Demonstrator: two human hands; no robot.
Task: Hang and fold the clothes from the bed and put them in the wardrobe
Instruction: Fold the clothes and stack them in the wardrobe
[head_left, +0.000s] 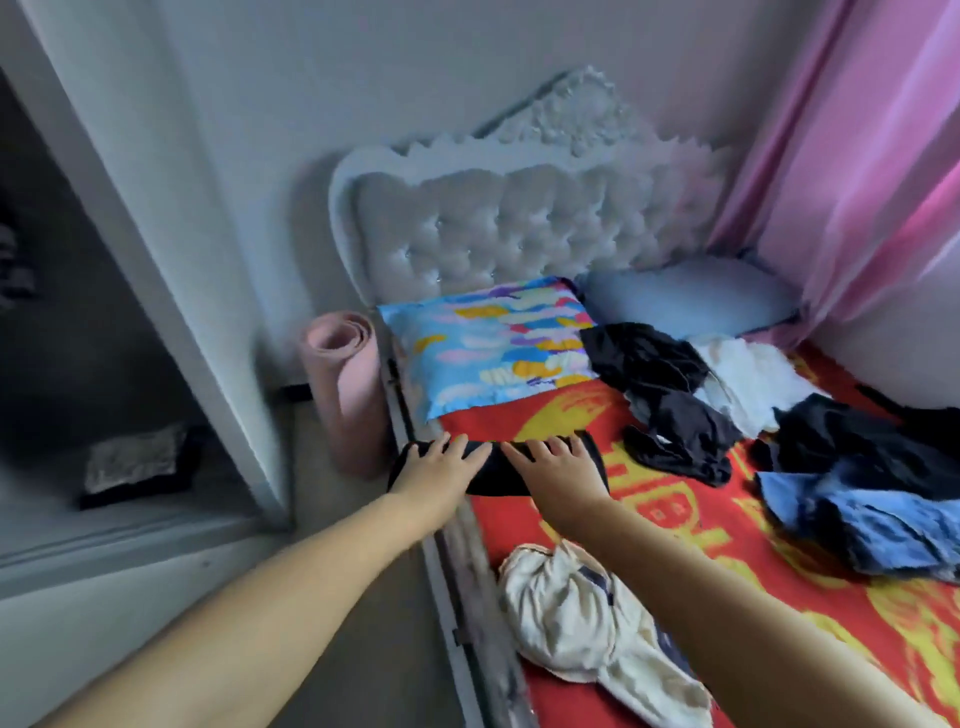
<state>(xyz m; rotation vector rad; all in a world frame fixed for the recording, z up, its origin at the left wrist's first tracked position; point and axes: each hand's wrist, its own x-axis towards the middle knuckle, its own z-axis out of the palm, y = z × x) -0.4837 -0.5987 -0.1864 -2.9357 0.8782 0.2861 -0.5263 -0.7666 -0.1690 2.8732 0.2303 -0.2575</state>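
A folded black garment (493, 470) lies near the left edge of the red and yellow bed cover (691, 525). My left hand (434, 467) rests flat on its left end, fingers spread. My right hand (558, 470) presses flat on its right part. A cream garment (576, 618) lies crumpled close to me. Black clothes (660, 395), a white piece (748, 379), more dark clothes (852, 447) and a blue denim item (862, 525) are heaped on the right. The open wardrobe (104, 364) stands at the left, with a folded patterned item (135, 457) on its shelf.
A colourful pillow (488, 348) and a blue pillow (691, 301) lie against the tufted white headboard (519, 223). A rolled pink mat (348, 384) stands between bed and wall. Pink curtains (857, 156) hang at the right. A narrow strip of floor (363, 571) separates bed and wardrobe.
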